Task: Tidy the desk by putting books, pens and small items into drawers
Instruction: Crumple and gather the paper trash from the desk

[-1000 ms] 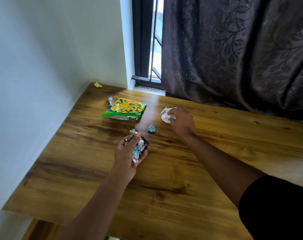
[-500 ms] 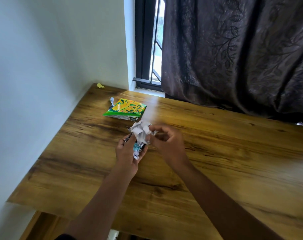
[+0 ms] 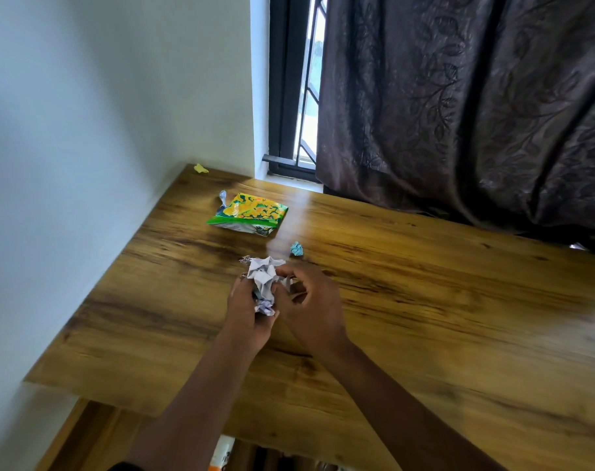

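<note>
Brought together, both hands (image 3: 282,307) now grip one white paper wad (image 3: 264,275); one blue scrap (image 3: 296,249) remains.

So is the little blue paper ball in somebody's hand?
No, the little blue paper ball lies by itself on the wooden desk, apart from both hands.

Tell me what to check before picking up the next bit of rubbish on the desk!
1. Left hand holds the paper bundle firmly: ok.
2. Right hand free to reach: not ok, it pinches the bundle.
3. Blue scrap within sight, lying alone on the desk: ok.
4. Green snack packet unblocked: ok.
5. Yellow scrap in the far corner noticed: ok.
6. Room in the left hand for more: cannot tell.
</note>
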`<state>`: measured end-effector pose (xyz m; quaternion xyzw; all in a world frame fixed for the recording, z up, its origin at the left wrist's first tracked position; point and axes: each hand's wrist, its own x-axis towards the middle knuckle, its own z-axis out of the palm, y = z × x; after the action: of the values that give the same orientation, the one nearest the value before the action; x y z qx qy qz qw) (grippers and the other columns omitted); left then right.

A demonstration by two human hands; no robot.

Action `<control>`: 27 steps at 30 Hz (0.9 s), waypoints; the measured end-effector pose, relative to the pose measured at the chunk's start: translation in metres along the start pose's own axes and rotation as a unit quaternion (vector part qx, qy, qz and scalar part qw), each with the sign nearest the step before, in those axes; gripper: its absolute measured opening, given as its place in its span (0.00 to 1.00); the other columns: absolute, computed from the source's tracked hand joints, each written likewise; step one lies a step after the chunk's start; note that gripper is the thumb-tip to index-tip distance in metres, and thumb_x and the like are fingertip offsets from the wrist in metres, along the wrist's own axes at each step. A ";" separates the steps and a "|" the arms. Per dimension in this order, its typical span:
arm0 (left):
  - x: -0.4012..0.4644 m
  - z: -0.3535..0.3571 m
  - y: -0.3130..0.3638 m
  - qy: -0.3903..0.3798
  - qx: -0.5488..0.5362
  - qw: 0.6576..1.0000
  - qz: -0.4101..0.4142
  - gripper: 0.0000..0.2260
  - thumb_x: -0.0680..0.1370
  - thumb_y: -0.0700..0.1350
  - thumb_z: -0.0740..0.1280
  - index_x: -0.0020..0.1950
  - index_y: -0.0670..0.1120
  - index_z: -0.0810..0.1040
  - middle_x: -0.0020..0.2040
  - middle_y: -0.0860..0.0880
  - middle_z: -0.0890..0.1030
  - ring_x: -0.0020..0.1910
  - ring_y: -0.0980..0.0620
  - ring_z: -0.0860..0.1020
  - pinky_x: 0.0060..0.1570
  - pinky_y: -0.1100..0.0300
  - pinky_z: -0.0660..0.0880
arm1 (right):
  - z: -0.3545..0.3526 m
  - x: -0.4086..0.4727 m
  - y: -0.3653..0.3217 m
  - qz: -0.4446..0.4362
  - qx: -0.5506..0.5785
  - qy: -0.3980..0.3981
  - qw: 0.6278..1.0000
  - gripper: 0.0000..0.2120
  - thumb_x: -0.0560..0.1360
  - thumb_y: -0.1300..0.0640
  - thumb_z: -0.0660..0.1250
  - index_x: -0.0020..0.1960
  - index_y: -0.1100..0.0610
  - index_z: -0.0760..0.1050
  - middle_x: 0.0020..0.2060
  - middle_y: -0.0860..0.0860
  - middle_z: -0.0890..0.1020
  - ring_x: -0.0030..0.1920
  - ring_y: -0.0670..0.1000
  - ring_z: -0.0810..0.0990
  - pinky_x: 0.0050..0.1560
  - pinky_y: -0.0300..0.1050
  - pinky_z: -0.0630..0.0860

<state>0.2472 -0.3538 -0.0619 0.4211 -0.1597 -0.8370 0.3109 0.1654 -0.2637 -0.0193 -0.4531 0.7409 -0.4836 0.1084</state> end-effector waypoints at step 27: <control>-0.055 0.056 -0.038 -0.135 0.038 0.989 0.051 0.26 0.70 0.54 0.75 0.62 0.42 0.79 0.59 0.40 0.75 0.57 0.40 0.76 0.55 0.48 0.74 | -0.030 -0.034 -0.029 0.151 0.292 0.163 0.930 0.21 0.74 0.57 0.62 0.65 0.47 0.80 0.61 0.46 0.83 0.62 0.50 0.81 0.62 0.57 0.79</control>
<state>0.2125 -0.2888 -0.0159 0.3072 -0.2536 -0.8624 0.3125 0.1829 -0.2225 0.0099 -0.1989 0.6339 -0.7241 0.1853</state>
